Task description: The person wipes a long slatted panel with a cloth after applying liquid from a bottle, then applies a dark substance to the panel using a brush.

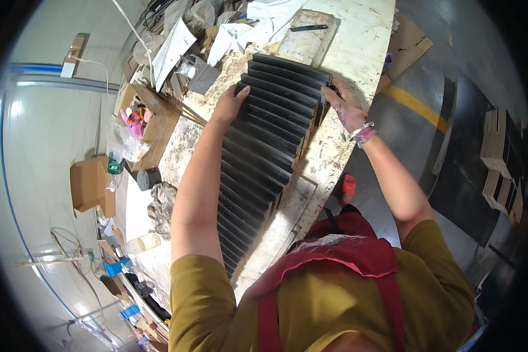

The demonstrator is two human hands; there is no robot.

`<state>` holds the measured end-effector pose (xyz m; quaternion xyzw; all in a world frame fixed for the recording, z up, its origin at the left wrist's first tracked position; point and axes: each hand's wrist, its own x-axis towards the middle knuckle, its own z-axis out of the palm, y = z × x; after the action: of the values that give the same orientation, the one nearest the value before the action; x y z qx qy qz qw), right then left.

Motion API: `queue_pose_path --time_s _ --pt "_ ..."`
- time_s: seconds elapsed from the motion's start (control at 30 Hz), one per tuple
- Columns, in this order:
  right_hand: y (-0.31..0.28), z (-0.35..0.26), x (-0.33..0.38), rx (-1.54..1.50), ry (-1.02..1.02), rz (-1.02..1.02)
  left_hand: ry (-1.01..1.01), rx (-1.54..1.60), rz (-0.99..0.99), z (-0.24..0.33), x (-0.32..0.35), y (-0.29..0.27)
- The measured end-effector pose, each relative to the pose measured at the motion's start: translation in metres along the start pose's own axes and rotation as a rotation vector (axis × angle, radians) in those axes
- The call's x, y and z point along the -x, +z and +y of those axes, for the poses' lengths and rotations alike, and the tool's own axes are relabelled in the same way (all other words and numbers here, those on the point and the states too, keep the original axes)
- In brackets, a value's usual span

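A long black pleated bellows [270, 117] lies along the bench, its ridges running crosswise and its right side showing rough brown edges. My left hand [231, 104] is closed on the left side of the bellows near the far end, thumb on top and fingers mostly out of sight. Opposite it, my right hand [347, 108], in what looks like a thin pink-stained glove, grips the right side near the far corner. Its fingertips are partly hidden against the edge. Beyond the far end, a dark flat tool [309, 27] rests on a pale block [320, 44].
The stained bench [366, 35] holds crumpled white cloth [234, 38], a cardboard box [158, 126], a dark round tin [149, 179] and a green-labelled bottle [115, 167] to the left. On the floor at right are stacked pleated pieces [494, 138] and a yellow line [416, 107].
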<state>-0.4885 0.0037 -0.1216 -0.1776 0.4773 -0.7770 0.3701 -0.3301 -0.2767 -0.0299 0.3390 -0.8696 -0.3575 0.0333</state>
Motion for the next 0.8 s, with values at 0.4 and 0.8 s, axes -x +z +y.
queue_pose_path --time_s 0.4,0.8 --pt "-0.065 0.008 -0.025 0.402 -0.091 0.054 0.113 -0.026 0.434 0.010 0.124 -0.040" --pt "-0.087 0.000 -0.031 0.317 -0.120 -0.076 -0.605 0.076 0.895 -0.174 0.422 -0.143"
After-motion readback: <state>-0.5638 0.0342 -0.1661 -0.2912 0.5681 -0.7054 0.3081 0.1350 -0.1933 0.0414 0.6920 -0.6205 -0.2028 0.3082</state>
